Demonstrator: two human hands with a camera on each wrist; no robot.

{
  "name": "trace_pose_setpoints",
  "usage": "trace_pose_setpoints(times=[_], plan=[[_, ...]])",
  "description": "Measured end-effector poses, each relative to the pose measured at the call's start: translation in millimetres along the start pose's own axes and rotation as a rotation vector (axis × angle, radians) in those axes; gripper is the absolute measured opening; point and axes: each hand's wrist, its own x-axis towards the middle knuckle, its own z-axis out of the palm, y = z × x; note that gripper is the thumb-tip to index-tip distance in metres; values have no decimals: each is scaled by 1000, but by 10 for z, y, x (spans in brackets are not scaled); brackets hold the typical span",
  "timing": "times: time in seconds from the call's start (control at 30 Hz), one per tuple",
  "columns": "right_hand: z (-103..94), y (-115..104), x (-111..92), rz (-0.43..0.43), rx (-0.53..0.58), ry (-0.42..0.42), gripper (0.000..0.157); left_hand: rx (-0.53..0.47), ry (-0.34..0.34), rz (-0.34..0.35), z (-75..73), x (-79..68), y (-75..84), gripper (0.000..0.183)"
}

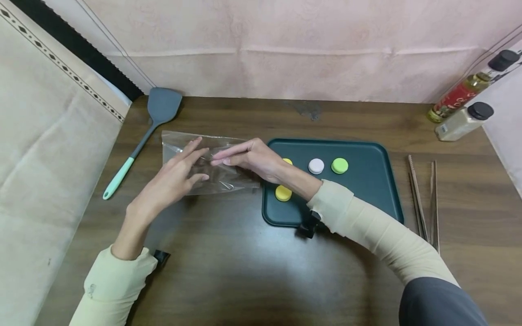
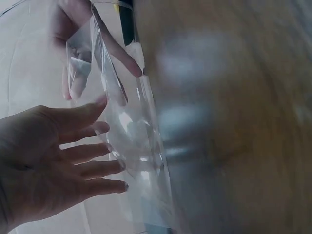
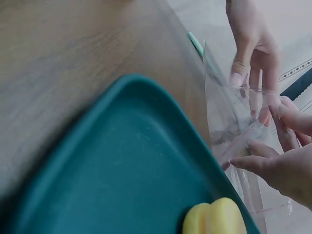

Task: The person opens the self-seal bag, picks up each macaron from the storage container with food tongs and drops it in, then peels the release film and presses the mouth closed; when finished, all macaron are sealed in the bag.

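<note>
A clear plastic bag (image 1: 220, 186) lies left of the dark green tray (image 1: 359, 190). My left hand (image 1: 173, 176) is over the bag's left part, fingers spread and fairly straight, holding nothing. From the right, my right hand (image 1: 261, 160) reaches across the tray's left edge to the bag, its fingers extended along the film. In the left wrist view a loose fold of the bag (image 2: 105, 63) stands up between the right hand's (image 2: 114, 48) fingers. On the tray lie small round pieces: yellow (image 1: 283, 193), white (image 1: 316, 166) and green (image 1: 340, 165). A second yellow one is partly hidden by my right wrist.
A grey spatula (image 1: 163, 105) with a mint handle lies left of the bag. Metal tongs (image 1: 434, 203) lie right of the tray. An oil bottle (image 1: 458, 96) and a black-capped jar (image 1: 462, 122) stand at the back right. Pale cloth (image 1: 285, 50) hangs behind the table.
</note>
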Motion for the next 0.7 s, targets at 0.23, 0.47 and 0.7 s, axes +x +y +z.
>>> trace_pose_setpoints(times=[0.23, 0.47, 0.7], plan=[[27, 3, 7, 17, 119, 38, 28, -30, 109, 20, -6, 37, -28, 43], [38, -17, 11, -8, 253, 67, 37, -6, 133, 72, 16, 38, -2, 45], [58, -13, 41, -12, 275, 72, 41, -69, 173, 66, -16, 14, 24, 34]])
